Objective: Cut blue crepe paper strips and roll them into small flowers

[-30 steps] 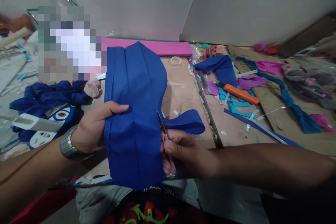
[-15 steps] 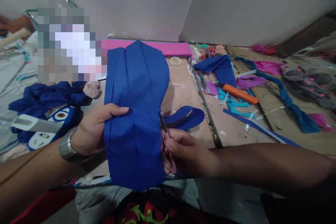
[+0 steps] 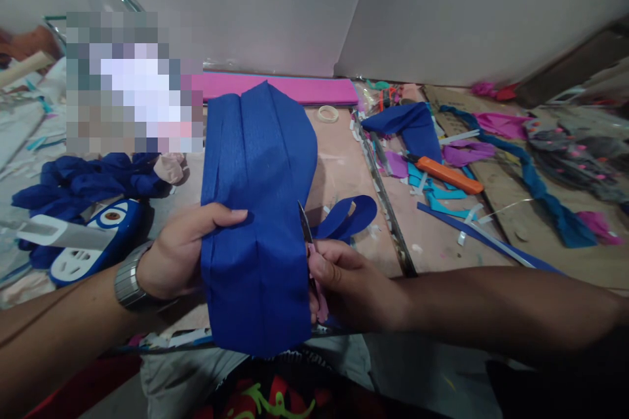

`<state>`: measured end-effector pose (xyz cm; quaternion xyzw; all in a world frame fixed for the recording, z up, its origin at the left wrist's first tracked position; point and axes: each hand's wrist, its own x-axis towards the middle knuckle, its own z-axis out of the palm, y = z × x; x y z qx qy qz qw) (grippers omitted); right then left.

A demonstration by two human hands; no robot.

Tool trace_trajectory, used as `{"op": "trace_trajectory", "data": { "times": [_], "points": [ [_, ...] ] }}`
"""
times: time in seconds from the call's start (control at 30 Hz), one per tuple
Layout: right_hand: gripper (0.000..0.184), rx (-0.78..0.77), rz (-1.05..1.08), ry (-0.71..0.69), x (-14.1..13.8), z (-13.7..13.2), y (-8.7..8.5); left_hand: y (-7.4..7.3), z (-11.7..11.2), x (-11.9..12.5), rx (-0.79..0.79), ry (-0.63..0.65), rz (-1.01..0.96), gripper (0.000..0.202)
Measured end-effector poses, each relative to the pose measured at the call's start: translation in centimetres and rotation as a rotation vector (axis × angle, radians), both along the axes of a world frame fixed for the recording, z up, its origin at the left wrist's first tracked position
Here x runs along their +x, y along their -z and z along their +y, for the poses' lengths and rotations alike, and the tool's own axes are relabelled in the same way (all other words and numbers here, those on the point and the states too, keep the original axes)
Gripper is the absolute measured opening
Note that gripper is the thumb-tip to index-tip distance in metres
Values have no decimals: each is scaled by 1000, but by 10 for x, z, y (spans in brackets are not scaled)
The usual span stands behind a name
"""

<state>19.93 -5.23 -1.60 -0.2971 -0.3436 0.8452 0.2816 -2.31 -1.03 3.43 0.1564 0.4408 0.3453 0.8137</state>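
My left hand [image 3: 184, 249] grips the left edge of a folded blue sheet [image 3: 260, 190], thumb on top and fingers hidden behind it. The sheet looks like cloth or crepe paper; its upper right edge is cut in a curve. My right hand [image 3: 348, 278] is closed around the pink handles of a pair of scissors [image 3: 305, 226], whose blade lies at the sheet's right edge. Beyond that hand, a curled blue strip [image 3: 356, 216] sticks out to the right.
A pink folded sheet [image 3: 280, 88] lies by the wall with a tape ring [image 3: 327, 114] near it. On the right are an orange utility knife [image 3: 448, 174] and coloured scraps. A blue-and-white power strip [image 3: 98, 242] and bunched blue material [image 3: 93, 173] lie on the left.
The blue sheet and my left hand have shifted slightly right. More of the scissors' blade shows at the sheet's edge, and the curled strip has moved a little left.
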Motion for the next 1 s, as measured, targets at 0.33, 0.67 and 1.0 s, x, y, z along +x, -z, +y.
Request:
{"op": "trace_trajectory", "data": {
  "times": [0.33,0.67,1.0],
  "points": [
    [52,24,-33,11,-1,0,-4,-5,-1,5,-60,22,-7,42],
    [54,0,-28,27,0,-1,-1,-1,-4,3,-37,100,-115,30],
    [51,-42,-21,50,-2,2,-8,1,-4,4,30,73,17,38]
  ]
}}
